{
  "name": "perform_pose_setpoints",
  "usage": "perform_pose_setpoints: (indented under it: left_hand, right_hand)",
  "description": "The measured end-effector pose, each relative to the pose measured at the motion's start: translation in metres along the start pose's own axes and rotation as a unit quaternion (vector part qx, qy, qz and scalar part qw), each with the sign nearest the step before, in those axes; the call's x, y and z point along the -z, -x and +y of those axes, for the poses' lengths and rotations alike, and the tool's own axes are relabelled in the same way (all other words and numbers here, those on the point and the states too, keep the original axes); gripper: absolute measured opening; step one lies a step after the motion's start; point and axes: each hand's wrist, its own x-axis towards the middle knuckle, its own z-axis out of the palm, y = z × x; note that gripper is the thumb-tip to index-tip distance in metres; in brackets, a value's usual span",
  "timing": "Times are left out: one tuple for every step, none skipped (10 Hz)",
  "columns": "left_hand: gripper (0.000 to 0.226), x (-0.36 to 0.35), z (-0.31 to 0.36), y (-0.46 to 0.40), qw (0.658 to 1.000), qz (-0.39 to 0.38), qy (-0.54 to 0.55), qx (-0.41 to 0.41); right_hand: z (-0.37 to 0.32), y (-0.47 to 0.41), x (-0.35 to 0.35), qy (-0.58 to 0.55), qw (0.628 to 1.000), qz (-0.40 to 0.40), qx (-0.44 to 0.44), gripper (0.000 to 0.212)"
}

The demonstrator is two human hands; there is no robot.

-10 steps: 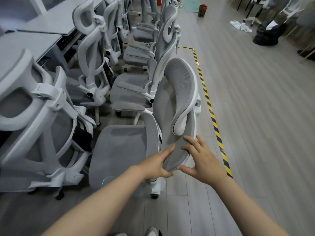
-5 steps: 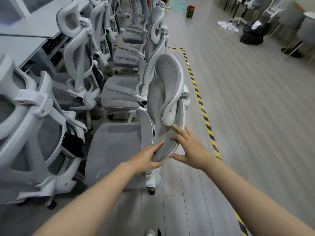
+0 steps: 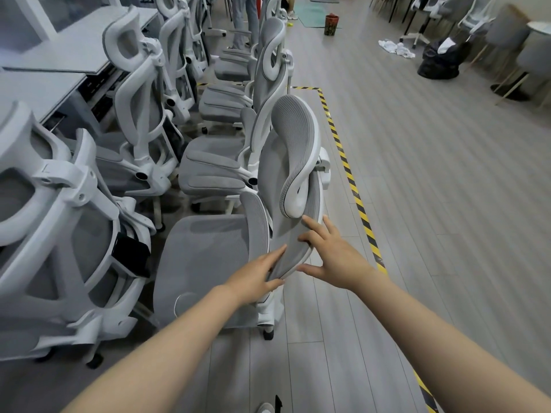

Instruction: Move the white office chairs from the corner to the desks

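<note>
soft, even indoor light fills the room, moderately bright with a cool grey cast; its source is out of view. shadows are faint and diffuse, darkest under the chair seats (image 3: 205,263). a mild sheen lies on the floor (image 3: 432,174) at the upper right. wide-angle distortion bends the yellow-black tape (image 3: 351,180) and stretches the forearms at the bottom edge. corners look soft and slightly smeared; the centre is fairly sharp.

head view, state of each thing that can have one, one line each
nearest chair: upright on its wheels, backrest gripped at its edge by both hands
left hand: fingers curled round the backrest edge
right hand: thumb and fingers pinching the backrest edge
chairs at left: packed close by the desks
black bag: slumped on the floor
floor tape: stuck flat beside the chair
</note>
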Motion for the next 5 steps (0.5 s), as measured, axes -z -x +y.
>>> perform_pose_setpoints:
  left_hand:
    - [0.076, 0.0, 0.008, 0.004, 0.999, 0.013, -0.035, 0.0]
    - [0.071, 0.006, 0.014, 0.012, 0.998, 0.016, -0.059, 0.001]
    - [0.062, 0.015, 0.011, 0.027, 0.996, 0.007, -0.086, 0.029]
    - [0.054, 0.017, -0.017, 0.049, 0.991, -0.021, -0.073, 0.11]
    - [0.043, 0.001, -0.048, 0.091, 0.983, -0.041, -0.035, 0.178]
  right_hand:
    - [-0.013, 0.004, -0.006, -0.009, 1.0, 0.002, -0.029, 0.056]
    - [-0.03, 0.004, -0.005, -0.032, 0.997, 0.003, -0.071, 0.051]
    - [-0.047, 0.007, 0.008, -0.049, 0.995, 0.001, -0.088, 0.045]
    - [-0.061, 0.01, 0.037, -0.037, 0.993, 0.035, -0.104, 0.039]
    - [-0.077, 0.018, 0.085, -0.075, 0.984, 0.134, -0.09, 0.026]
